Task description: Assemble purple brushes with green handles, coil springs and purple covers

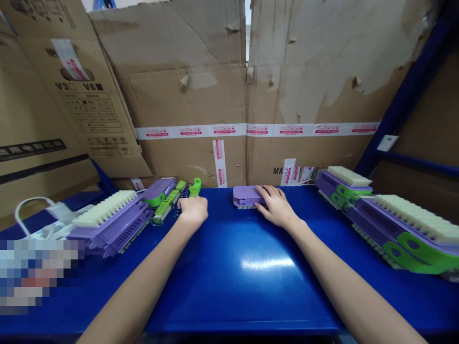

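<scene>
A purple brush part with bristles underneath lies near the back of the blue table. My right hand rests on its right end, fingers curled over the top and front. To the left, my left hand is closed beside a green piece and some dark coiled springs; what its fingers hold, if anything, is hidden. Left of that hand lie green parts with clear edges in a slanting row, next to a purple and green piece.
Purple brushes with cream bristles are stacked at the left, near a white plug and cable. More purple and green brushes line the right side. Cardboard walls the back; a blue post slants at right.
</scene>
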Motion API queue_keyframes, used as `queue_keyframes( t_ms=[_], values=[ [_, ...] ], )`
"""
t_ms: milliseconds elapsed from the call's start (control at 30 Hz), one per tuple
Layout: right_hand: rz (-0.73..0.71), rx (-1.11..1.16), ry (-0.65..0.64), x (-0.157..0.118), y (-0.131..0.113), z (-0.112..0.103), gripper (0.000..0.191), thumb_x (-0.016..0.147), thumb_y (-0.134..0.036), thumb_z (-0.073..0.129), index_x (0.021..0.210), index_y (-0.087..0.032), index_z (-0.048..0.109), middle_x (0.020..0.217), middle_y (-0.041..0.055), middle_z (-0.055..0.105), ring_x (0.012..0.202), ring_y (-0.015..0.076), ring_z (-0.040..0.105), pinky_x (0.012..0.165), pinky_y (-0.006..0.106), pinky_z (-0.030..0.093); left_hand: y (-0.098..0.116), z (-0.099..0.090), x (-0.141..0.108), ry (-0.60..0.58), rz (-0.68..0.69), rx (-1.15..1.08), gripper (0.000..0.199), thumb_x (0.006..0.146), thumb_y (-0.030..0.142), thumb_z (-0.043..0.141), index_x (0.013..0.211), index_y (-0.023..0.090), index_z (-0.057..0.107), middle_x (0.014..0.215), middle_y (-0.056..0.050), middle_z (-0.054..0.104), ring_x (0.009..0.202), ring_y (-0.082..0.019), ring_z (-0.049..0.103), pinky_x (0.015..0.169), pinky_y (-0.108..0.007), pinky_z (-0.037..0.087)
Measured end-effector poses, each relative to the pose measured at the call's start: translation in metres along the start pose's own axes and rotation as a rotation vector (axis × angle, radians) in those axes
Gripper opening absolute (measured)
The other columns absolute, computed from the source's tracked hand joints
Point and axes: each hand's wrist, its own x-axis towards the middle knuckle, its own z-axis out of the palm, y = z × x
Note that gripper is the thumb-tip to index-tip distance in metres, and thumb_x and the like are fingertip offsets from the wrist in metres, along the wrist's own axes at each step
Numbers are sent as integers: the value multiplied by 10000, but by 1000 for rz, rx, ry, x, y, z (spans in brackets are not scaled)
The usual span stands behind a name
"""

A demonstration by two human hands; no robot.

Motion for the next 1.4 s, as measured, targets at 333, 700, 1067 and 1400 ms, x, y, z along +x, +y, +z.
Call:
queue_keyframes(
  t_ms=[333,700,1067,1400],
  values=[
    [11,5,-5,-1,-1,-1,524,872,-376,428,1350,-164,386,1304,152,469,1206,289,408,999,457,316,5,4,-2,7,246,13,357,725,72,495,1049,153,621,1055,-169,644,994,-292,617,771,-361,481],
    [77,150,73,-1,11,12,637,813,-465,515,1349,-146,388,1343,185,409,1246,314,381,1001,461,354,9,24,20,123,77,-197,554,860,524,364,1070,58,577,1068,-237,599,990,-360,593,796,-422,457],
    [157,367,99,1,18,16,787,681,-563,643,1347,-215,410,1298,130,435,1222,308,417,1010,468,362,19,30,37,248,-26,-504,452,798,406,518,1140,117,457,1026,-206,641,966,-343,615,747,-383,458],
    [151,471,73,1,10,11,658,692,-492,673,1274,-237,503,1227,91,515,1124,256,524,991,414,402,28,36,67,-55,-39,-1039,406,849,504,434,810,130,587,585,-64,616,453,-155,563,401,-222,363]
  ],
)
